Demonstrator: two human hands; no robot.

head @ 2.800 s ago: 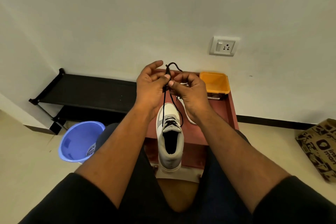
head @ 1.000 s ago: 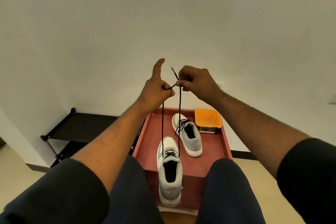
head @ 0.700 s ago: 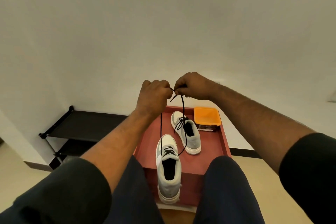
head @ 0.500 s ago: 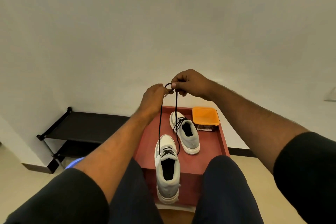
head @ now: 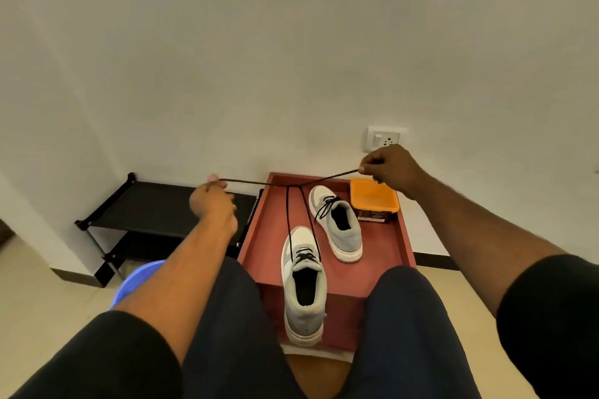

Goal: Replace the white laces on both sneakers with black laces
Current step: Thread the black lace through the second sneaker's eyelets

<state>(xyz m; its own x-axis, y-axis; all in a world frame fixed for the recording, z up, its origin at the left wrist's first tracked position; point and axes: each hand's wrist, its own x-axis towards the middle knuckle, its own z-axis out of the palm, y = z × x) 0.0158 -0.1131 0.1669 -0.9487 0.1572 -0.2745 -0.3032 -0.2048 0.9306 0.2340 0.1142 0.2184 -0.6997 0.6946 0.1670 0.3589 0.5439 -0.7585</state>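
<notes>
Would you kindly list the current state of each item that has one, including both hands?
Near grey-and-white sneaker: upright, partly laced.
Black shoelace: crossed above it, ends pulled apart.
Far grey-and-white sneaker: black-laced, tied.
Left hand: pinches one end.
Right hand: pinches the other.
Orange plastic container: open.

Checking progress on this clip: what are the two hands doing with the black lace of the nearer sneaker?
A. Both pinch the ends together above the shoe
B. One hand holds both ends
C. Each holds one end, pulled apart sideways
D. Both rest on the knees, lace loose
C: the left hand and the right hand each hold an end of the black lace, stretched sideways above the nearer sneaker.
</notes>
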